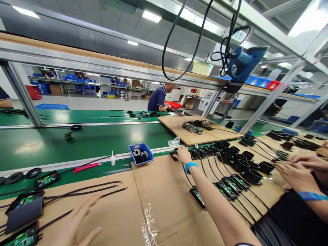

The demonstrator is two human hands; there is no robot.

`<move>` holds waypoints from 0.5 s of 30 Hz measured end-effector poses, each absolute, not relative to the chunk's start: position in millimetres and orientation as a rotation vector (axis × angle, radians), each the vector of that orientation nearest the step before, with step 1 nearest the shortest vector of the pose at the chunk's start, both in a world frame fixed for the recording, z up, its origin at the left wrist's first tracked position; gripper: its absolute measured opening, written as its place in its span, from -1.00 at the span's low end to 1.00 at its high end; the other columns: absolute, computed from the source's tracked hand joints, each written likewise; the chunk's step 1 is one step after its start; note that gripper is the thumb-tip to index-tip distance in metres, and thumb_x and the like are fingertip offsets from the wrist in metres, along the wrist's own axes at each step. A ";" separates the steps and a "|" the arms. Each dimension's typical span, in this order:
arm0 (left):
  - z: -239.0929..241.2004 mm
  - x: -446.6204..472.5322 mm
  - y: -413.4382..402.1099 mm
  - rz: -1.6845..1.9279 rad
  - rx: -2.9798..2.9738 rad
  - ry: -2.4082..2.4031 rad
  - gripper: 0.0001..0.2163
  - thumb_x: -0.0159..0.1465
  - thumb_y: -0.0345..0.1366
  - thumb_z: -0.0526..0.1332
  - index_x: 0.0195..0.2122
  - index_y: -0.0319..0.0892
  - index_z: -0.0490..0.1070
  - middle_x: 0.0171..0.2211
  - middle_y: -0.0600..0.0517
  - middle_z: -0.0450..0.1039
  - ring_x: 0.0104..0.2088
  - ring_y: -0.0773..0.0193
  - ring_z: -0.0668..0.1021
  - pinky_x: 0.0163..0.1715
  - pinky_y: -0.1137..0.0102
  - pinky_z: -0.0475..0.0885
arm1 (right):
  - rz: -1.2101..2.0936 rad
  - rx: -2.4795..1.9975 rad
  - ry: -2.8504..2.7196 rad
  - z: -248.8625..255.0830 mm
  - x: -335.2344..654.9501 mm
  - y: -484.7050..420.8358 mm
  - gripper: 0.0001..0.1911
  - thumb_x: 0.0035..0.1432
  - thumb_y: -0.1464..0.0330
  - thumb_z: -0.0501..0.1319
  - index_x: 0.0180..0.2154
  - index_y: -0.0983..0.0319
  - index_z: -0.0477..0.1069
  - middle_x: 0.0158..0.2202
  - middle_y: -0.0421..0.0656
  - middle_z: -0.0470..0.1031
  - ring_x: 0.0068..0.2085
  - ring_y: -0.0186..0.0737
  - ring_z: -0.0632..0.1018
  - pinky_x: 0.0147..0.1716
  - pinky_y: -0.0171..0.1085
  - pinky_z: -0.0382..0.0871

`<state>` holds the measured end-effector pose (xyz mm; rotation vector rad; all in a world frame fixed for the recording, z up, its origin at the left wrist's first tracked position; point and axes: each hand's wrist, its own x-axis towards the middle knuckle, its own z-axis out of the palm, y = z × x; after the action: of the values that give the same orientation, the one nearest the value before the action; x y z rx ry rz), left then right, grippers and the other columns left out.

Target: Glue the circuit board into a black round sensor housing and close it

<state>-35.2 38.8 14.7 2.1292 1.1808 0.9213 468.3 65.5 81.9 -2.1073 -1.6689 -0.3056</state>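
Green conveyor belt (97, 140) runs behind the blue bin (133, 149), and the brown cardboard sheet (164, 194) spreads out in front of it. On that cardboard, right of the bin, stand rows of black cups (243, 165) whose cables (212, 167) lead to circuit boards (232, 186) lying nearer the person.

The right hand (182, 155) lies on a small black part (174, 154) just right of the bin, at the far edge of the cardboard. Its fingers curl down over the part, but I cannot tell whether they clasp it. The left hand (74, 222) hovers flat, fingers spread, holding nothing, well to the bin's left and nearer the person, beside more boards (24, 201) with loose leads.

The main risk, as I judge it, is the right forearm. It stretches over cables and a board, so drawing it back low could snag a lead and drag cups or boards out of their rows. A co-worker's hands (297, 174) are busy in the same rows further right of the bin, and a tugged cable could disturb what they handle. The small glue bottle (112, 159), upright just left of the bin, could tip if the left hand swept forward.
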 end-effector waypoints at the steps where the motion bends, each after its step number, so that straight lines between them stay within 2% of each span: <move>1: 16.0 -18.1 37.6 0.814 2.106 1.091 -0.47 0.18 -0.02 0.29 0.19 0.45 0.28 0.20 0.17 0.42 0.12 -0.07 0.54 0.06 0.11 0.55 | -0.294 -2.084 -1.678 79.7 467.9 64.9 -0.70 0.33 0.23 0.23 0.00 0.27 0.41 -0.03 -0.09 0.47 -0.09 -0.17 0.55 -0.12 -0.11 0.52; 3: 21.9 15.0 37.7 0.653 1.990 0.959 -0.46 0.23 -0.04 0.28 0.25 0.24 0.28 0.23 -0.01 0.38 0.15 -0.06 0.50 0.10 0.08 0.50 | -0.257 -2.012 -1.724 78.2 459.8 63.1 -0.73 0.34 0.25 0.22 -0.01 0.25 0.41 -0.03 -0.09 0.47 -0.08 -0.17 0.54 -0.08 -0.10 0.50; 6: 33.0 58.7 41.7 0.518 1.653 0.850 -0.30 0.20 0.03 0.33 0.33 0.04 0.16 0.20 -0.19 0.35 0.18 -0.05 0.46 0.16 0.04 0.41 | -0.157 -1.822 -1.870 79.2 424.7 52.9 -0.71 0.30 0.30 0.25 0.01 0.25 0.37 -0.01 -0.06 0.44 -0.01 -0.09 0.51 0.00 -0.02 0.46; 9: 42.0 91.9 42.5 0.590 1.283 0.782 -0.06 0.11 0.12 0.39 0.40 -0.02 -0.07 0.26 -0.29 0.19 0.18 -0.02 0.45 0.17 0.06 0.38 | -0.006 -1.565 -2.064 76.2 365.5 30.4 -0.59 0.23 0.37 0.28 0.10 0.19 0.28 0.02 -0.03 0.41 0.06 -0.05 0.48 0.06 -0.04 0.44; 10: 44.1 99.1 41.1 0.645 1.208 0.756 -0.03 0.08 0.14 0.41 0.40 -0.03 -0.07 0.26 -0.29 0.18 0.16 -0.02 0.47 0.13 0.08 0.42 | 0.042 -1.483 -2.121 72.8 344.2 21.1 -0.54 0.23 0.38 0.27 0.14 0.14 0.24 0.05 -0.04 0.40 0.08 -0.06 0.47 0.08 -0.07 0.44; 12: 46.6 105.5 36.3 0.748 1.162 0.741 -0.11 0.07 0.13 0.41 0.33 -0.06 0.05 0.20 -0.25 0.26 0.12 -0.03 0.48 0.02 0.12 0.50 | 0.112 -1.359 -2.189 61.8 306.4 1.5 -0.43 0.26 0.41 0.23 0.24 0.06 0.11 0.11 -0.04 0.37 0.13 -0.08 0.45 0.10 -0.11 0.43; 15: 46.4 93.6 29.7 0.828 1.206 0.829 -0.31 0.09 0.07 0.40 0.16 -0.13 0.24 0.08 -0.20 0.39 0.07 -0.02 0.48 -0.09 0.19 0.53 | 0.162 -1.332 -2.199 37.6 276.4 -28.7 -0.17 0.20 0.46 0.23 0.35 0.09 -0.15 0.25 0.09 0.23 0.23 0.06 0.37 0.12 0.00 0.42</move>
<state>93.6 29.7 46.4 1.2060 0.8285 0.8281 276.4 -28.7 37.6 -1.3316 -2.1989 0.1617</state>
